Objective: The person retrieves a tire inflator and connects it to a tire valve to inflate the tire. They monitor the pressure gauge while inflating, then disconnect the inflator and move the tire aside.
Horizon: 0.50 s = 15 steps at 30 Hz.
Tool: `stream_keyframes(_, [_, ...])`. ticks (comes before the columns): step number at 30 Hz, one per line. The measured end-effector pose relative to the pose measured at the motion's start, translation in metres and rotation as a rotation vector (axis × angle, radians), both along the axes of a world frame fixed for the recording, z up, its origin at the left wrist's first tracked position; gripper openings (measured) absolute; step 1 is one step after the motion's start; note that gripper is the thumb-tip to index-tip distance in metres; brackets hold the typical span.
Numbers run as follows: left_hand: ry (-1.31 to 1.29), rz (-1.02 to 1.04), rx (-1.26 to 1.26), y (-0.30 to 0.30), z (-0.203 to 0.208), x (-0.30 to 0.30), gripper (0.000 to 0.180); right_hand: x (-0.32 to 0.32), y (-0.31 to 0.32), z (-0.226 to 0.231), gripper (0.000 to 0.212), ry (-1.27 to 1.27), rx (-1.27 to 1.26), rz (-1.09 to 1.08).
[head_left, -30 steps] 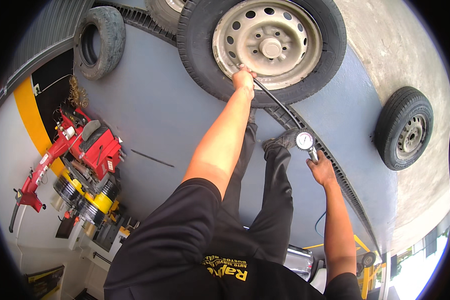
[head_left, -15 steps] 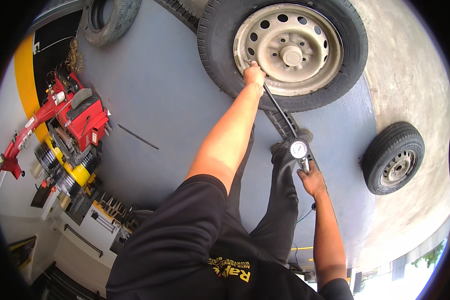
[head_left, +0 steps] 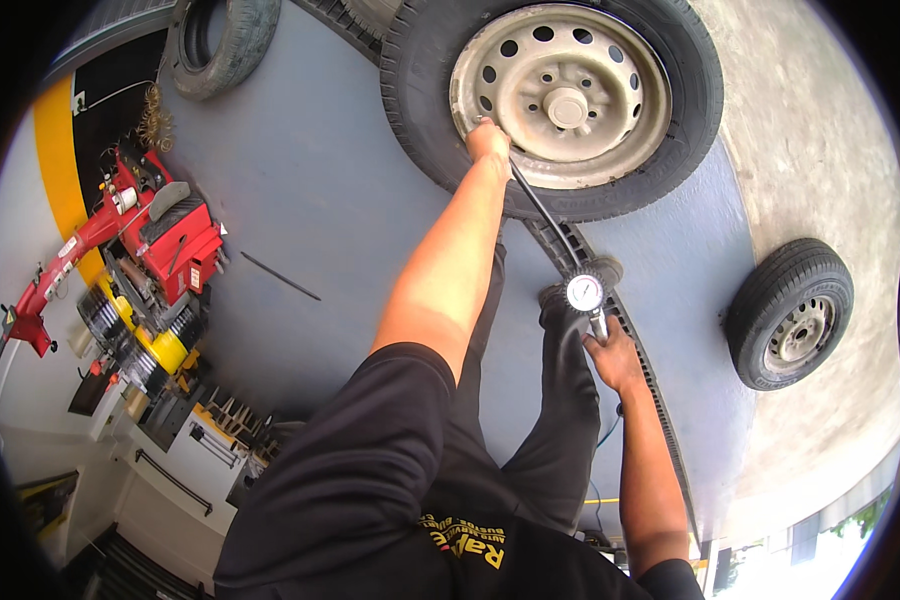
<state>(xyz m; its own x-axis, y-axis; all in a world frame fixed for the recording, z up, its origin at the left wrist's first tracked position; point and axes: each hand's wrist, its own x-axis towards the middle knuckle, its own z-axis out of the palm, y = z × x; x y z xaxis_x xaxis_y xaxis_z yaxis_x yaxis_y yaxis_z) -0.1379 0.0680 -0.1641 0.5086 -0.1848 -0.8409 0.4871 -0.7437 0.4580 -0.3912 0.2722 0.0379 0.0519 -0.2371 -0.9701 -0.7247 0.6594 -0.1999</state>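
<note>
A large wheel [head_left: 567, 150] with a pale steel rim and a black tire is at the top centre. My left hand [head_left: 488, 143] is closed at the rim's lower left edge, gripping the end of a black air hose [head_left: 542, 205]. Its fingers hide the tip of the hose and what it touches. The hose runs down to a tire inflator gauge [head_left: 584, 292] with a round white dial. My right hand [head_left: 615, 360] is wrapped around the gauge's handle, above my right shoe.
A smaller wheel [head_left: 790, 315] is on the right. A loose tire [head_left: 220, 45] is at the upper left. On the left stands a red machine [head_left: 175, 235], with a dark thin bar [head_left: 280, 275] on the grey floor beside it. A black slotted floor channel [head_left: 660, 395] runs past my feet.
The large wheel, both hands and the gauge appear slightly farther left in the picture. Both hands keep their grips, and the hose still links them.
</note>
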Motion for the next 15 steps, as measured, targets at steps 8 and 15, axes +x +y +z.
stream_keyframes(8, [-0.074, -0.022, 0.073, 0.013, -0.04, 0.004, 0.04, 0.005, -0.007, 0.008, 0.043, 0.026, 0.054, 0.048])
stream_keyframes(15, [-0.161, 0.025, 0.158, -0.004, -0.065, 0.006, 0.018, 0.01, -0.031, 0.027, 0.046, 0.035, 0.064, 0.029])
